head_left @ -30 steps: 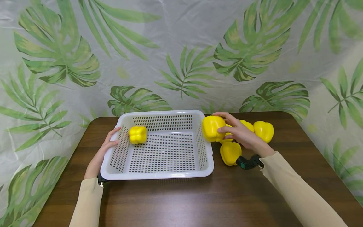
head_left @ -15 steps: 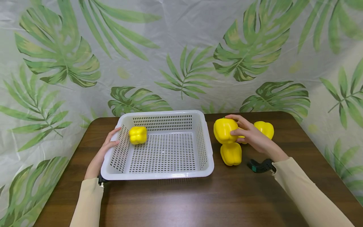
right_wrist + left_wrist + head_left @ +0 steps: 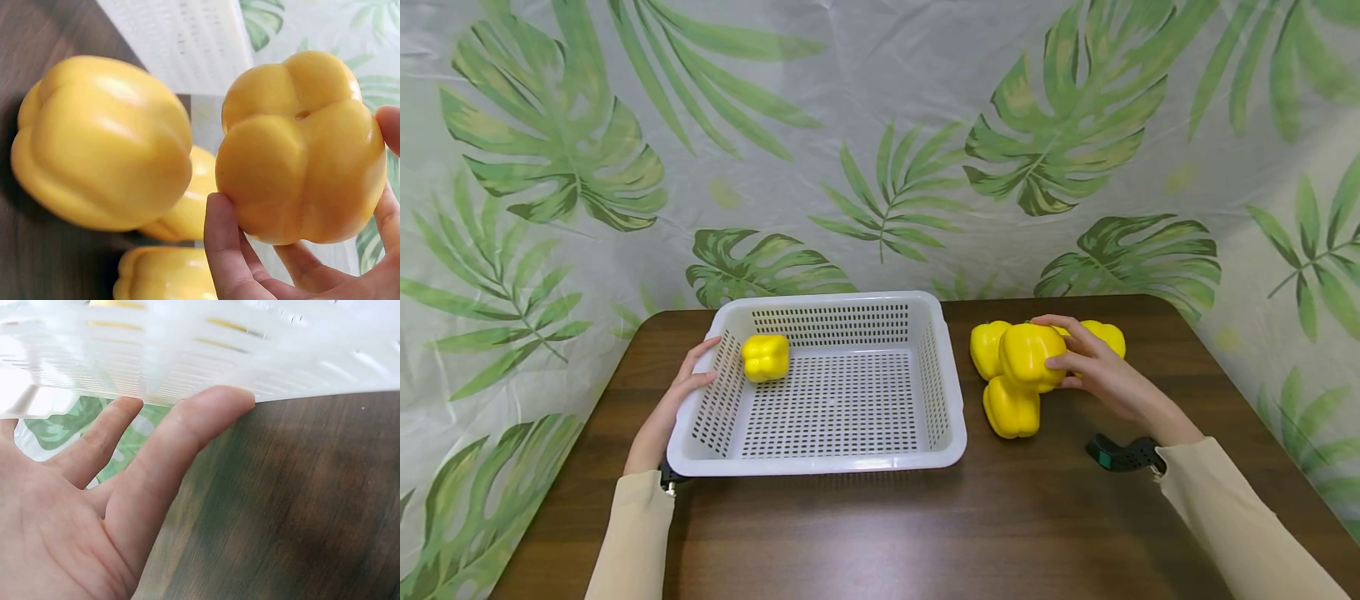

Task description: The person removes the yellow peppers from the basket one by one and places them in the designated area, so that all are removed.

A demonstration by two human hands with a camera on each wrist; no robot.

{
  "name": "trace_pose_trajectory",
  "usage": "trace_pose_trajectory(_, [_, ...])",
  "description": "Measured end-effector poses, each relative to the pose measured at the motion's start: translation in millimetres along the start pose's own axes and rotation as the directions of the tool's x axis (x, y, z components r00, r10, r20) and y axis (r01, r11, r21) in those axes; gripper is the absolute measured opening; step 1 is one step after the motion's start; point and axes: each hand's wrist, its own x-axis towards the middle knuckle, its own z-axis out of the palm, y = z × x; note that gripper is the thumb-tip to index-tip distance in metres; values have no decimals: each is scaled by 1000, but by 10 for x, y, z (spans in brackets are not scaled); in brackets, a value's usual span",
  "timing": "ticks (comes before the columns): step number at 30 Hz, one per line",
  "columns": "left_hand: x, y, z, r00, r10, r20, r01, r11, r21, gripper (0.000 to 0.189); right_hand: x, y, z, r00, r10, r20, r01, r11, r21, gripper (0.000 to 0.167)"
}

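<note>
A yellow bell pepper (image 3: 1028,354) is gripped by my right hand (image 3: 1101,375), fingers and thumb around its sides. In the right wrist view, its lobed underside faces the camera. The held pepper overlaps other yellow peppers in the head view: a back pepper (image 3: 987,346) to its left and a front pepper (image 3: 1012,410) below. One more pepper (image 3: 1107,335) is partly hidden behind my right hand. My left hand (image 3: 672,392) rests at the left side of the white plastic basket (image 3: 820,464), its extended thumb (image 3: 215,403) against the perforated wall. Inside the basket lies a single yellow pepper (image 3: 765,358).
The dark brown wooden table (image 3: 865,542) carries everything. Behind its back edge hangs a leaf-print cloth (image 3: 917,108). The basket stands left of centre, with the peppers grouped beyond its right rim.
My right hand has carried its pepper rightward, from beside the basket's right rim to over the other peppers, uncovering the back pepper. My left hand and the basket have stayed in place.
</note>
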Motion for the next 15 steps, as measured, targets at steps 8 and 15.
trace_pose_trajectory(8, [5,-3,-3,1000,1,5,-1,1000,-3,52,-123,116,-113,1000,15,-26,-16,1000,-14,49])
trace_pose_trajectory(15, [6,-9,-7,1000,1,3,-1,1000,-8,52,-217,228,-184,999,-2,-42,1,999,-33,48])
